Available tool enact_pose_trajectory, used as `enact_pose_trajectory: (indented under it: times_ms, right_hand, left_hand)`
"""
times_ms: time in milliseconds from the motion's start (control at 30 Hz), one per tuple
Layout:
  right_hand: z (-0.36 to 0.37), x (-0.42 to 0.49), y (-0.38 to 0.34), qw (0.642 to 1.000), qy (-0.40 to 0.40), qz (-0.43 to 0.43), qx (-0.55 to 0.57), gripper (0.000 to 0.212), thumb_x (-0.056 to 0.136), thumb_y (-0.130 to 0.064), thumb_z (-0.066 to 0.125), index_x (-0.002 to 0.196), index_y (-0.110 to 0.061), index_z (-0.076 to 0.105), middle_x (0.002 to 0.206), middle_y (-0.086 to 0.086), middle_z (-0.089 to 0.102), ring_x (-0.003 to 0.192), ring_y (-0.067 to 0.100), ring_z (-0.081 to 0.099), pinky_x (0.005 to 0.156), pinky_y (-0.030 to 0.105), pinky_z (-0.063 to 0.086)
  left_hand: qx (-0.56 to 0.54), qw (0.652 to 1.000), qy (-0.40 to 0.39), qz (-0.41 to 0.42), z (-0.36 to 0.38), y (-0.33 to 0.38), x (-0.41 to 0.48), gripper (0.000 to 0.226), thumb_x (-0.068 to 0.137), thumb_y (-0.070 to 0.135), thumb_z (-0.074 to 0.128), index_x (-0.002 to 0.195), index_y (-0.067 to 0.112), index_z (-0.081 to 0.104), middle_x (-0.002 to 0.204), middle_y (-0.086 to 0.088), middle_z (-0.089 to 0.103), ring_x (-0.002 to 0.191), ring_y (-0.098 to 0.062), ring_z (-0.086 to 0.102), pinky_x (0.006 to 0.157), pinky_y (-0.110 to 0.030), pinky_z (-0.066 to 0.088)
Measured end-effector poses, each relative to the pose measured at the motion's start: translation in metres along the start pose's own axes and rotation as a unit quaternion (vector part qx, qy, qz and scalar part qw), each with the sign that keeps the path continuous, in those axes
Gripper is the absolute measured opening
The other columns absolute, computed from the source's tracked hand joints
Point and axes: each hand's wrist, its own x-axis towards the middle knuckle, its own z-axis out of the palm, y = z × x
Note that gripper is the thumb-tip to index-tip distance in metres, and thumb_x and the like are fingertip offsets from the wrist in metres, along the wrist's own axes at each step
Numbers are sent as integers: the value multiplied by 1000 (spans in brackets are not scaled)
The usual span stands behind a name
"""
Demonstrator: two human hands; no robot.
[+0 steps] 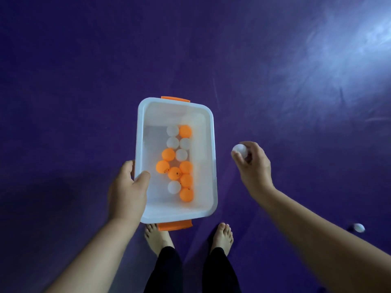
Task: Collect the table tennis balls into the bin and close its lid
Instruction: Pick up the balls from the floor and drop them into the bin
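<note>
Both hands are busy: the left hand (127, 187) grips the bin (208, 166) and the right hand (252, 163) holds a white ball (239, 149).

Left fingers curl under the bin's long side at about eight o'clock on its rim, thumb hooked over the edge inside, so the translucent, lidless bin hangs above the purple floor (84, 70) and the person's bare feet (222, 235). Orange handles (175, 225) sit at its twelve and six o'clock ends. Inside, the orange and white balls (175, 173) lie in a loose double row down the middle. Just beside the bin at three o'clock, the right hand pinches its ball between thumb and fingertips, clear of the rim. Another white ball (359, 227) lies on the floor at four o'clock, well apart.
</note>
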Motion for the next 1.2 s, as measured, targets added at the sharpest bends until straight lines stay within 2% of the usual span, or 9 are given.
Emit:
enact_pose_trajectory:
  times_ms: [133, 300, 467, 633, 767, 933, 1033, 1133, 1200]
  right_hand:
    - [-29, -35, -110, 996, -20, -83, 40, 27, 77, -36, 71, 97, -23, 59, 82, -12, 60, 73, 8, 57, 62, 27, 51]
    - [-58, -62, -222, 985, -75, -152, -15, 44, 77, -45, 69, 114, -26, 55, 69, -8, 55, 64, 8, 52, 62, 28, 46]
    - [-103, -64, -282, 988, -21, -150, 41, 21, 89, -33, 60, 105, -21, 59, 59, -9, 50, 57, 6, 48, 61, 32, 46]
    - [-153, -42, -320, 990, -6, -126, 68, 5, 92, -30, 55, 90, -27, 59, 69, -3, 62, 61, 15, 55, 63, 37, 50]
    - [-180, 3, -358, 991, -11, -111, 76, 14, 92, -28, 53, 79, -30, 57, 71, 0, 63, 61, 18, 54, 59, 39, 50]
    - [-201, 73, -413, 992, -61, -104, 42, 14, 90, -21, 51, 88, -33, 58, 76, -4, 64, 65, 21, 58, 64, 40, 53]
    - [-212, 109, -445, 991, -82, -105, 22, 20, 87, -15, 48, 94, -31, 58, 76, -2, 64, 67, 24, 60, 64, 40, 53]
    - [-218, 141, -477, 990, -94, -109, 11, 23, 85, -13, 48, 96, -31, 58, 77, 0, 65, 69, 25, 61, 65, 39, 53]
    - [-219, 161, -501, 989, -96, -111, 8, 23, 86, -13, 48, 97, -30, 59, 76, -3, 65, 68, 22, 61, 64, 38, 53]
  left_hand:
    - [-24, 999, 25, 15, -55, 48, -17, 7, 86, 19, 55, 92, 22, 56, 77, 1, 62, 73, -27, 57, 55, -31, 39]
    - [-64, 996, 39, 38, -122, 103, -41, 7, 85, 22, 58, 91, 23, 56, 85, -3, 66, 78, -29, 61, 61, -35, 47]
    - [-79, 993, 67, 57, -179, 157, -54, 6, 87, 24, 56, 92, 23, 57, 84, -2, 66, 75, -25, 61, 55, -30, 42]
    - [-85, 991, 88, 52, -219, 222, -51, 10, 88, 25, 55, 95, 18, 58, 83, -2, 65, 76, -26, 61, 62, -36, 48]
    - [-83, 991, 100, 40, -232, 280, -34, 5, 88, 26, 54, 92, 23, 55, 84, 0, 64, 77, -26, 61, 63, -36, 49]
    - [-91, 989, 119, 14, -233, 341, 0, 9, 88, 23, 54, 95, 21, 57, 86, -1, 64, 78, -26, 60, 58, -31, 45]
    - [-105, 986, 126, -18, -232, 367, 22, 14, 87, 24, 54, 98, 17, 58, 87, -1, 64, 82, -29, 61, 64, -34, 46]
    - [-119, 983, 136, -38, -235, 390, 42, 31, 86, 30, 55, 111, 14, 59, 100, -7, 66, 91, -33, 61, 72, -37, 48]
    - [-126, 981, 141, -44, -241, 406, 58, 29, 88, 26, 56, 113, 13, 59, 102, -9, 66, 93, -33, 61, 74, -37, 48]
